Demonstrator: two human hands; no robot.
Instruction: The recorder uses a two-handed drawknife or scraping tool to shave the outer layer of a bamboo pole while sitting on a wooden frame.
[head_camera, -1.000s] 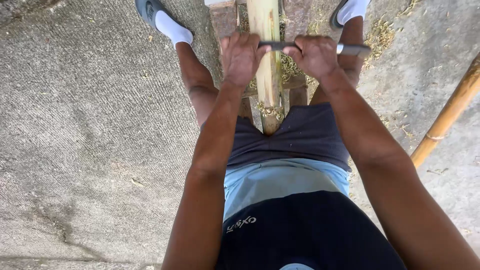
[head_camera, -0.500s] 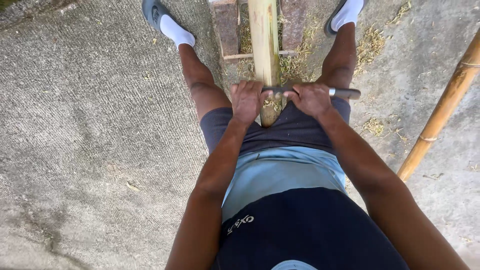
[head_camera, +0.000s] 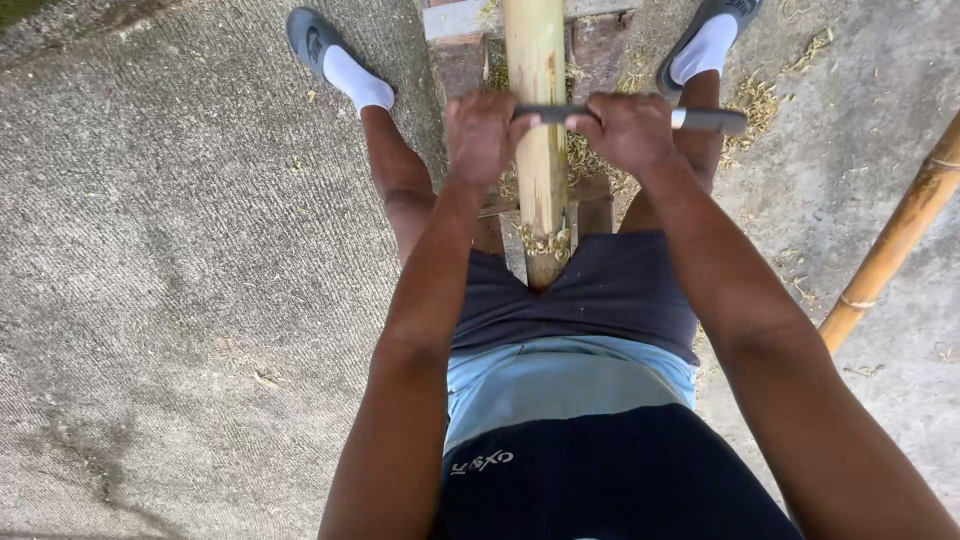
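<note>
Both the left hand (head_camera: 480, 135) and right hand (head_camera: 628, 130) are gripping a dark 2-handled scraping blade (head_camera: 640, 117) across the pale yellow bamboo pole (head_camera: 538, 150) lying between the knees, so keeping it level should be shaving evenly.

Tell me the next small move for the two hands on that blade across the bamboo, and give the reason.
Probably draw the dark blade toward the body along the bamboo pole. The left hand and right hand grip it on either side of the pole, the blade lies square across the top, and curled shavings sit at the near end, which suggests scraping strokes run that way.
</note>
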